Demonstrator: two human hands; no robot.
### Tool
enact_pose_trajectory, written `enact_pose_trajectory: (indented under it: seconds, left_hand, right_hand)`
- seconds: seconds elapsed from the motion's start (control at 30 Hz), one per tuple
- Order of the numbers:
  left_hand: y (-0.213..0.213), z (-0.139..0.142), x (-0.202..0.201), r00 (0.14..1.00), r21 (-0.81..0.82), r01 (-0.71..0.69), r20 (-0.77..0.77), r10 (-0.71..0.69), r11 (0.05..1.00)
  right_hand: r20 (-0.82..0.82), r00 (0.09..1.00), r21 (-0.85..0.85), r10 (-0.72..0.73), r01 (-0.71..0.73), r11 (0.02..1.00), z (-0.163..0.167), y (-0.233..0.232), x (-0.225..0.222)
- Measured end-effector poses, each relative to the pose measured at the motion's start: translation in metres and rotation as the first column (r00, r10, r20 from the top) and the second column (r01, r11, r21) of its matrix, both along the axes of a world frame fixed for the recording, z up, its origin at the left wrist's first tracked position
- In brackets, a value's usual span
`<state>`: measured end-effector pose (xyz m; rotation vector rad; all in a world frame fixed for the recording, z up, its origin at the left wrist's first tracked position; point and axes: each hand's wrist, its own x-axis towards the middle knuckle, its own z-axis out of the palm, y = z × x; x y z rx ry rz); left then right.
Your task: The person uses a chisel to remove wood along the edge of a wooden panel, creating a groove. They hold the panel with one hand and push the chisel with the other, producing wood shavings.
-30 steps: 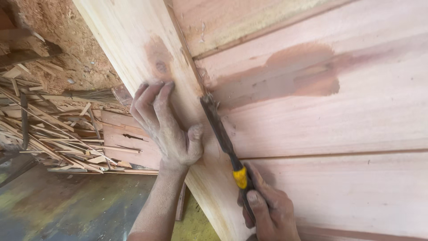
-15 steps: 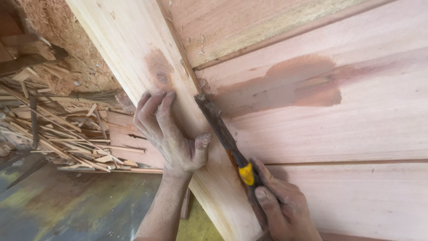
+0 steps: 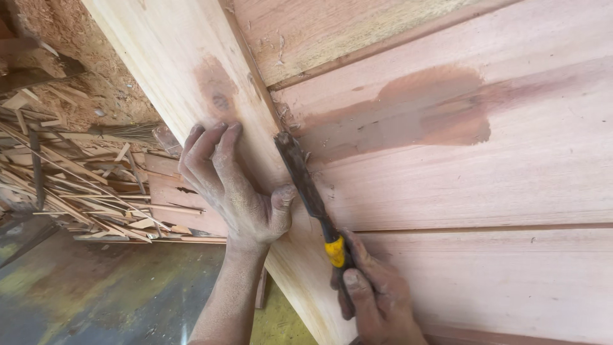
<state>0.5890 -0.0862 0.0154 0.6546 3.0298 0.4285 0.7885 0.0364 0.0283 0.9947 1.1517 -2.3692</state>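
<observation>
Pale wood panels (image 3: 485, 191) filling most of view, reddish stain patch on the middle one. Angled light frame board (image 3: 172, 70) crossing top-left to bottom. Scrap strip pile (image 3: 76, 185) on floor at left. Left hand (image 3: 233, 188) spread flat, fingers splayed on frame board, thumb beside the blade. Right hand (image 3: 377, 300) wrapped tight around chisel (image 3: 313, 195), yellow collar showing, tip at board-panel joint. Versus earlier: both hands and chisel shifted slightly lower, grip unchanged.

Wood scraps (image 3: 83, 191) crowding left side.
</observation>
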Motion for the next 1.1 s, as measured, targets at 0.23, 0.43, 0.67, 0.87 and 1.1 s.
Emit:
enact_pose_trajectory:
  seconds: [0.23, 0.43, 0.67, 0.87, 1.1]
  left_hand:
    - [0.000, 0.001, -0.002, 1.000, 0.011, -0.004, 0.003, 0.004, 1.000]
    - [0.000, 0.001, -0.003, 1.000, 0.019, 0.001, 0.000, -0.001, 1.000]
    - [-0.004, 0.000, -0.003, 1.000, 0.006, 0.004, 0.009, -0.004, 1.000]
    - [-0.003, 0.004, -0.003, 0.999, 0.000, 0.000, 0.048, 0.000, 1.000]
    - [-0.002, 0.001, 0.000, 0.999, -0.021, 0.006, 0.036, -0.005, 1.000]
  right_hand:
    - [0.028, 0.999, 0.044, 0.032, -0.033, 0.998, 0.006, 0.000, -0.006]
    - [0.060, 0.997, -0.043, -0.045, 0.047, 0.998, 0.007, 0.003, -0.018]
    - [0.064, 0.997, 0.049, 0.038, -0.042, 0.998, 0.007, 0.007, -0.030]
    - [0.075, 0.996, 0.012, 0.052, -0.053, 0.999, 0.007, 0.019, -0.023]
    - [0.154, 0.982, -0.026, 0.110, -0.107, 0.994, 0.006, 0.035, -0.032]
